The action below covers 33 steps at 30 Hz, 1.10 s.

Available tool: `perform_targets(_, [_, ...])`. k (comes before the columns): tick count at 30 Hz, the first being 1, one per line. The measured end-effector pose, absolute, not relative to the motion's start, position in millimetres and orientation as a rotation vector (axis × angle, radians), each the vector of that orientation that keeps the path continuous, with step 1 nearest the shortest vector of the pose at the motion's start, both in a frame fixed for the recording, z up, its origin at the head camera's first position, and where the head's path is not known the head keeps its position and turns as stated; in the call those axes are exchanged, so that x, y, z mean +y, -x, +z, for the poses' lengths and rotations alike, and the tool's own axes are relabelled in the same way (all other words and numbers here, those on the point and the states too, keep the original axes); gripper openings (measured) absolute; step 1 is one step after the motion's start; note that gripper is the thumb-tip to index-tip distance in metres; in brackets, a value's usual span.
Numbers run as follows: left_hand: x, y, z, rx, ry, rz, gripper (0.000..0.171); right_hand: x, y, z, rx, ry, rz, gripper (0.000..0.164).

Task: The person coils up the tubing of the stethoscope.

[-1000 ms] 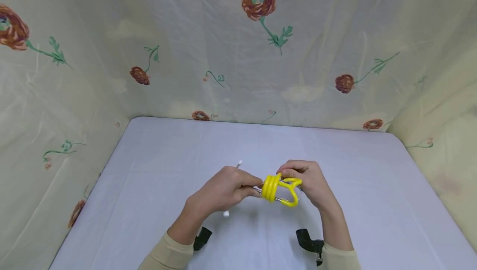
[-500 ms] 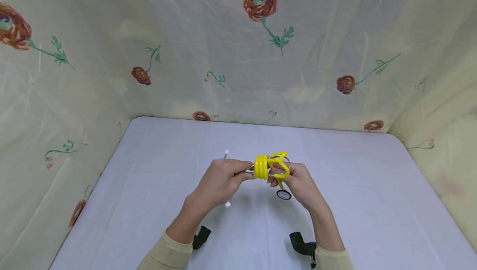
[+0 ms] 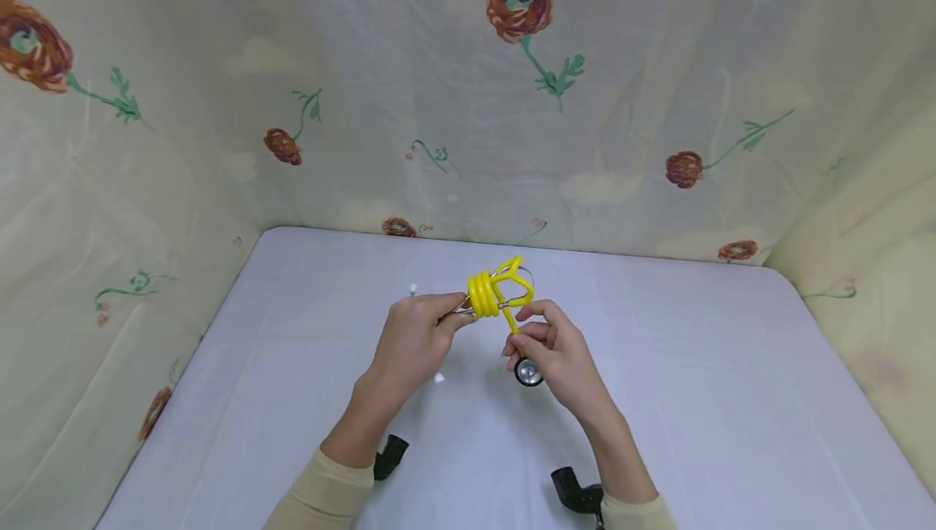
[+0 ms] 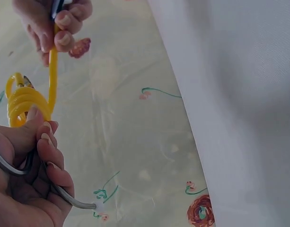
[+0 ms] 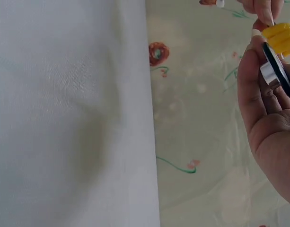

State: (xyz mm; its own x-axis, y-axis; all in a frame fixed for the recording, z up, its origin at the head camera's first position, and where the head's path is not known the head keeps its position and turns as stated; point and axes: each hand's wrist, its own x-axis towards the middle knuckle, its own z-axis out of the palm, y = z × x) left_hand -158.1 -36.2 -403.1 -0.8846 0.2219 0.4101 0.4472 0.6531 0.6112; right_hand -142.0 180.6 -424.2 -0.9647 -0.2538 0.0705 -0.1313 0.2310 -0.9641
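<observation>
A stethoscope [image 3: 483, 294] with yellow tubing is held above the table, its tube wound in several turns around the metal ear tubes. My left hand [image 3: 417, 335] grips these metal tubes just beside the coil; white ear tips [image 3: 439, 378] stick out on either side of the hand. In the left wrist view a bent ear tube [image 4: 71, 198] passes between the fingers. Thumb and fingers of my right hand [image 3: 556, 355] pinch the tube's free end near the round, black-rimmed chest piece [image 3: 529, 372]. The right wrist view shows that chest piece [image 5: 272, 73] edge-on against the fingers.
A white-covered table [image 3: 329, 294] lies under the hands. Flower-patterned cloth [image 3: 439, 107] hangs along its back and sides. Black mounts [image 3: 578, 491] stick out by both wrists, below the sleeves.
Both hands have moved left and the coil has risen, tilting up. The right hand has come from behind the loop to the front, drawing the chest piece end down into view.
</observation>
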Motion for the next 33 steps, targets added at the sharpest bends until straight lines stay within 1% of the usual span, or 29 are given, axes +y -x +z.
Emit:
perform_targets(3, [-36.2,158.4,-402.9,-2.590,0.522,-1.061,0.019,178.7,139.3,-421.7,2.377,0.455,-1.838,0.009])
perform_targets(5, [-35.0,158.4,-403.2,-2.606,0.515,-1.055,0.019,179.1,137.1,-419.7,2.375,0.490,-1.817,0.006])
perform_targets(12, [-31.4,157.0,-404.5,-2.633,0.509,-1.023,0.022,182.8,132.7,-411.6,2.304,0.583,-1.834,0.008])
perform_targets(17, [-29.7,155.7,-405.1,-2.641,0.493,-1.013,0.024,186.3,132.0,-408.6,2.319,0.668,-1.818,0.017])
perform_targets(20, [-29.4,155.6,-405.9,-2.647,0.486,-1.001,0.024,187.4,131.8,-408.3,2.343,0.703,-1.807,0.018])
perform_targets(27, [-27.7,156.5,-408.2,-2.654,0.515,-0.943,0.018,183.9,131.1,-409.6,2.401,0.610,-1.870,0.015])
perform_targets(33, [-25.6,156.7,-410.8,-2.653,0.529,-0.917,0.017,178.8,131.8,-410.9,2.528,0.520,-1.914,0.005])
